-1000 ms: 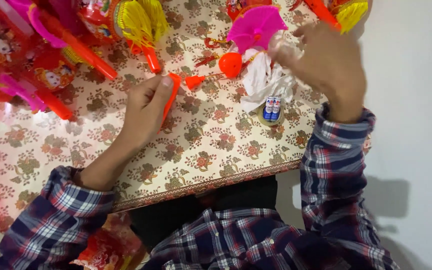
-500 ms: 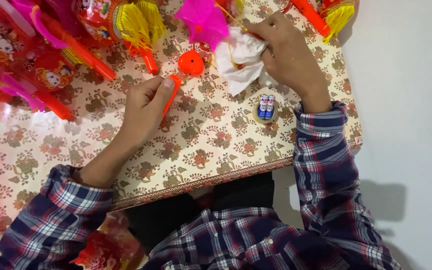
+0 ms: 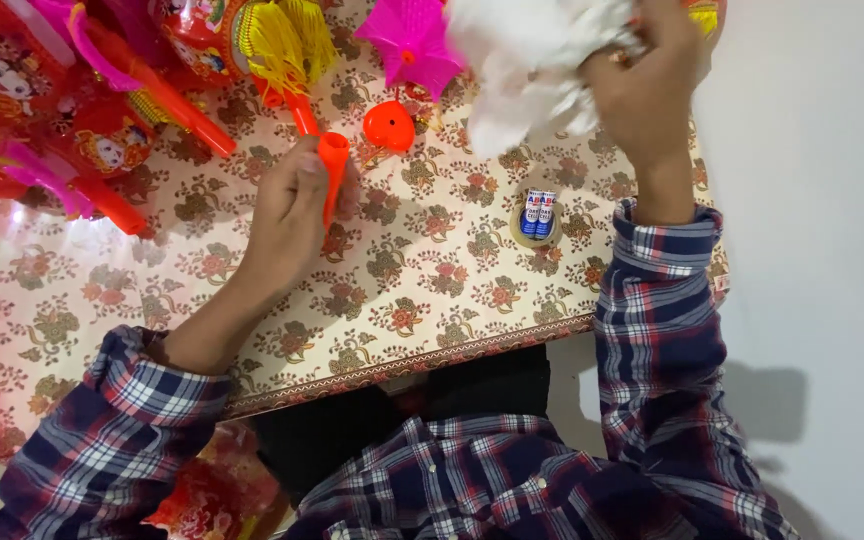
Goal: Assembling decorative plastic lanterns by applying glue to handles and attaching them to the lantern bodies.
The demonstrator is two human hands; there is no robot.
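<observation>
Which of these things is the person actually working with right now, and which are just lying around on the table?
In hand:
- left hand grips an orange plastic tube
- right hand clutches a crumpled white plastic bag

Lying about:
- small orange cap
- pair of batteries resting on a tape roll
- pink lantern piece
- yellow tassel
- red lantern heap on the floral tablecloth

Home craft table [image 3: 252, 300], festive toy lanterns [image 3: 182, 40]
</observation>
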